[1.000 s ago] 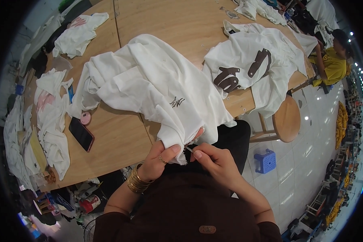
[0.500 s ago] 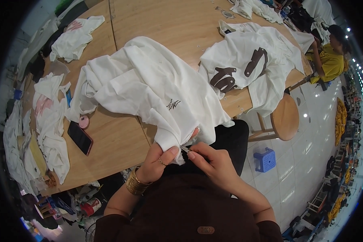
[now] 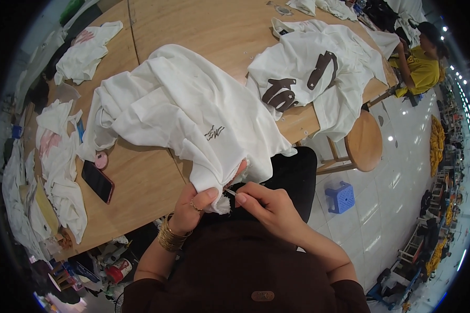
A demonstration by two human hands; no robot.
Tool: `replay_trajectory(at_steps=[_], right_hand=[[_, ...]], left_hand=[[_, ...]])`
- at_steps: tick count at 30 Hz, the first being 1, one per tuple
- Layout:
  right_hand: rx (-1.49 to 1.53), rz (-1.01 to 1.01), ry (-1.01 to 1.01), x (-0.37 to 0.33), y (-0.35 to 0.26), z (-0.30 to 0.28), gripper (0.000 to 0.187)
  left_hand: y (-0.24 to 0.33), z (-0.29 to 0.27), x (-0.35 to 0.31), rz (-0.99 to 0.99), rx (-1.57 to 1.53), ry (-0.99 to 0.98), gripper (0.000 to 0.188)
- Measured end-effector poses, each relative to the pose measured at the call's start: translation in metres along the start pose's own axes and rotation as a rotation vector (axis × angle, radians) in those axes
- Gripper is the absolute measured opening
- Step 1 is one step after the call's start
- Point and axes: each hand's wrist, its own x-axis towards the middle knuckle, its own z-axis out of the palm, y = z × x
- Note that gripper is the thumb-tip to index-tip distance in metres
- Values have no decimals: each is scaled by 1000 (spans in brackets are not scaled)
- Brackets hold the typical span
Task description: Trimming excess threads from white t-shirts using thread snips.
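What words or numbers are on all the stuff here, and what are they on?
Nothing reads clearly.
Small black script on the white garment in the left hand: too small to read.
Big brown print with stars on the second white garment, farther right: folded, no whole word shows.
Dark collar tag there: too small.
Oval badge on the brown top: too small.
Reddish print on the white cloth at upper left: too blurred.

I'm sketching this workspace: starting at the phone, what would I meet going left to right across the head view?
Phone, left hand, right hand, blue plastic stool, person in yellow.
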Motion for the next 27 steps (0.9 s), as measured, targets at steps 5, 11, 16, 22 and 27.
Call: replay_trajectory(at_steps=[5, 11, 16, 22, 27], right_hand=[[15, -8, -4, 1, -2, 0, 19], [-14, 88, -39, 1, -8, -3, 22], [-7, 104, -45, 2, -11, -3, 21], [-41, 123, -18, 2, -9, -2, 20], [-96, 12, 67, 1, -1, -2, 18]], left_hand=[[-1, -6, -3, -26, 64, 2, 45], [-9, -11, -3, 2, 86, 6, 41], [-7, -11, -4, -13, 128, 3, 41], [-6, -7, -1, 30, 151, -27, 46], [-13, -13, -3, 33, 65, -85, 59]])
